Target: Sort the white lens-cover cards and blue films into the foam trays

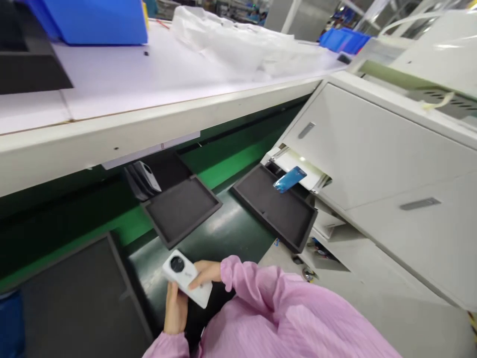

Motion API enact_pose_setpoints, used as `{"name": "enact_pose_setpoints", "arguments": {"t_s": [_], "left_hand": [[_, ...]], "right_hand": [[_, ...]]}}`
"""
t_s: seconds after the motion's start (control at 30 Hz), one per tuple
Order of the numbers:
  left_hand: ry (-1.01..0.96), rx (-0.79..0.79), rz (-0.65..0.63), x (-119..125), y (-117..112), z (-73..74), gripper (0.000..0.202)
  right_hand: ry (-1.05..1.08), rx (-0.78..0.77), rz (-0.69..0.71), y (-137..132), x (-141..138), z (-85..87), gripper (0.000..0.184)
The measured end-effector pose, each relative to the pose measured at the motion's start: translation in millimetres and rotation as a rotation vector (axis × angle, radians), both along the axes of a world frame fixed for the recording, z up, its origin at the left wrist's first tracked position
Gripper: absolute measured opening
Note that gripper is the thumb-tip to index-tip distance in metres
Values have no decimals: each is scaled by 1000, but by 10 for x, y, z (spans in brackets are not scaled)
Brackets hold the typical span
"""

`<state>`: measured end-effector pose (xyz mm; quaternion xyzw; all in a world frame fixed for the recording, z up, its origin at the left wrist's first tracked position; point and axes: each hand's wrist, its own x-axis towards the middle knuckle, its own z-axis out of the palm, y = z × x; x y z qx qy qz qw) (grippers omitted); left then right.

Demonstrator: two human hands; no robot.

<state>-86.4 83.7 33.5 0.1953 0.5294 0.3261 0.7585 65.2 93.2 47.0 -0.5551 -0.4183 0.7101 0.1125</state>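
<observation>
A white smartphone (187,277) with a round black camera module faces back side up in front of my body. My left hand (176,307) grips its lower left edge, thumb along the side. From the right, my right hand (204,273) holds the phone with the thumb lying across its back. Just beyond the phone is a shallow black tray (182,209). Several phones (147,176) stand on edge in a dark holder behind that tray. A second black tray (276,209) lies to the right, with a blue film-like piece (289,179) above its far side.
A white workbench edge (167,119) runs above, carrying a blue bin (100,22) and white wrapping sheets (238,42). White cabinets (391,144) flank the right side. A large dark tray (82,298) sits at the lower left. Green conveyor surface (223,226) shows between the trays.
</observation>
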Motion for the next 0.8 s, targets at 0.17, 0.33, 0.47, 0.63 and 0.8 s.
{"name": "enact_pose_setpoints", "arguments": {"t_s": [0.17,0.33,0.47,0.63,0.8], "left_hand": [[-49,21,-15,-11,-180,-31,60],[-32,50,9,-37,-312,-695,58],[148,-106,89,102,-370,-1138,73],[-109,-41,157,271,-957,-610,69],[-367,-50,35,502,-1435,-24,55]], "right_hand": [[477,-136,10,-51,-98,-187,52],[512,-32,150,-203,-54,-465,45],[304,222,257,-457,391,-503,25],[-30,676,-357,-948,1523,-208,29],[-790,1102,-685,-1044,3075,103,26]]}}
